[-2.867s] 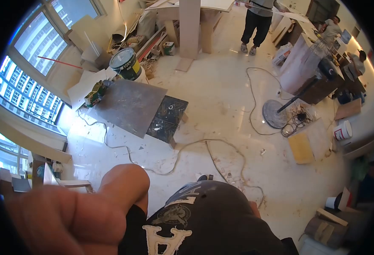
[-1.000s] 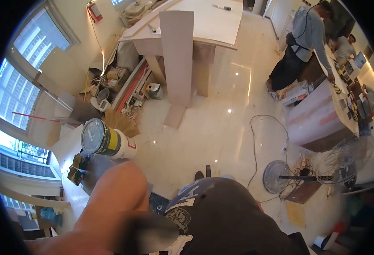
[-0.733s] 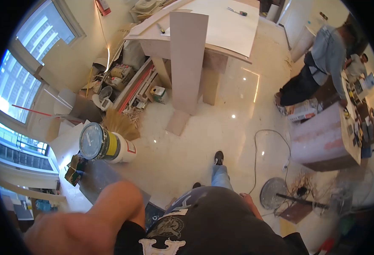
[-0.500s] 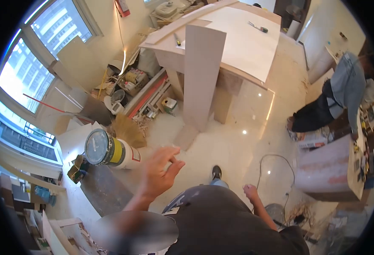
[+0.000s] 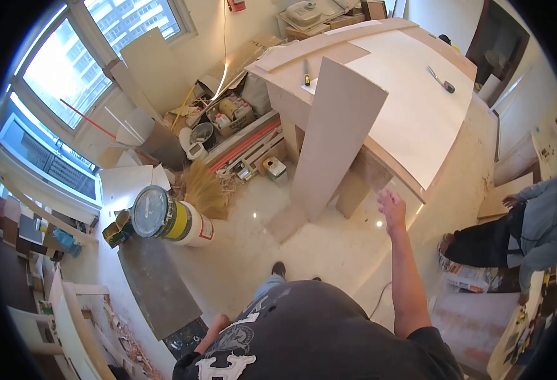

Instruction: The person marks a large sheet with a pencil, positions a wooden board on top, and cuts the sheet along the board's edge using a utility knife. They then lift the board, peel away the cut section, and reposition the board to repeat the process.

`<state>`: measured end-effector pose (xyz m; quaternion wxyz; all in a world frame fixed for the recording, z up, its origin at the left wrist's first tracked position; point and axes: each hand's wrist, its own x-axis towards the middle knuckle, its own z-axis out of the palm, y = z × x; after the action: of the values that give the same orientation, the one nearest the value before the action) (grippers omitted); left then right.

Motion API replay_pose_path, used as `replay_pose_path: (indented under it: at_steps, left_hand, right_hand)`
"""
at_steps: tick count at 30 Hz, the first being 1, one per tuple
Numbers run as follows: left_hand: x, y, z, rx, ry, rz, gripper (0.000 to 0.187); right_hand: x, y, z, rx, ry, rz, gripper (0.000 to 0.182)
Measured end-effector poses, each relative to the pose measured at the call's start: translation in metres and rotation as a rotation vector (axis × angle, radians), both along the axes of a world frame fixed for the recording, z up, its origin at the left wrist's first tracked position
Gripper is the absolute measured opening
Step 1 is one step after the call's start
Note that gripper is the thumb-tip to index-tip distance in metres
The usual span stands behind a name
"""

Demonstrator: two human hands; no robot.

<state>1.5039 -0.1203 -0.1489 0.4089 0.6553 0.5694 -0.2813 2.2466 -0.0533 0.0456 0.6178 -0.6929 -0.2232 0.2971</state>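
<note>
My right hand point(image 5: 392, 209) is held out in front of me, near the lower right of an upright pale board point(image 5: 338, 126) that leans against the workbench point(image 5: 272, 95). Its fingers look curled in, and whether they hold anything is too small to tell. Low on the left, beside my shirt, part of my left hand point(image 5: 220, 323) shows, its fingers mostly hidden. On the bench lie a white sheet point(image 5: 411, 95), a tool with a dark handle point(image 5: 448, 87) and a yellow-and-black tool point(image 5: 306, 79).
A lidded bucket point(image 5: 154, 212) stands at the left by a straw broom point(image 5: 204, 190). Buckets and bottles point(image 5: 228, 114) lie near the wall. Another person point(image 5: 513, 234) is at the right beside a table with tools point(image 5: 538, 316). A cable lies on the floor.
The view has shifted, and the bench now appears further right. My right hand has come up and forward; my left hand has dropped back to my side. The other person's arms have moved.
</note>
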Motion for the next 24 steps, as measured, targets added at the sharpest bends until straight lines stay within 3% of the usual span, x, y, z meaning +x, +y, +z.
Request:
replay_pose_path:
  at_steps: [4,8,11,13,15,17,19,21,24]
  left_hand:
    - [0.011,0.028,-0.013,-0.112,0.091,0.068,0.03]
    - [0.046,0.103,-0.044,-0.116,0.056,-0.013,0.032]
    - [0.082,0.195,-0.075,-0.047,0.023,-0.239,0.034]
    - [0.114,0.268,-0.093,0.083,-0.023,-0.546,0.035]
    - [0.146,0.336,-0.08,0.239,-0.153,-0.494,0.03]
    - [0.196,0.39,-0.033,0.092,-0.353,0.425,0.027]
    - [0.231,0.449,-0.006,0.173,-0.469,0.306,0.028]
    - [0.277,0.495,0.055,0.208,-0.595,0.434,0.029]
    - [0.342,0.569,0.105,0.286,-0.815,0.433,0.029]
  right_hand:
    - [0.057,0.096,0.03,0.026,-0.125,-0.044,0.058]
    - [0.091,0.186,0.071,0.093,-0.138,-0.136,0.074]
    - [0.11,0.223,0.075,-0.004,-0.1,-0.131,0.08]
    - [0.118,0.246,0.072,-0.024,-0.146,-0.178,0.068]
    - [0.097,0.266,0.066,0.061,-0.256,-0.302,0.045]
    - [0.087,0.276,0.059,0.094,-0.196,-0.35,0.042]
    - [0.083,0.277,0.046,0.018,-0.113,-0.373,0.041]
    - [0.082,0.275,0.045,-0.02,-0.257,-0.344,0.04]
    - [0.062,0.275,0.057,-0.081,-0.296,-0.371,0.034]
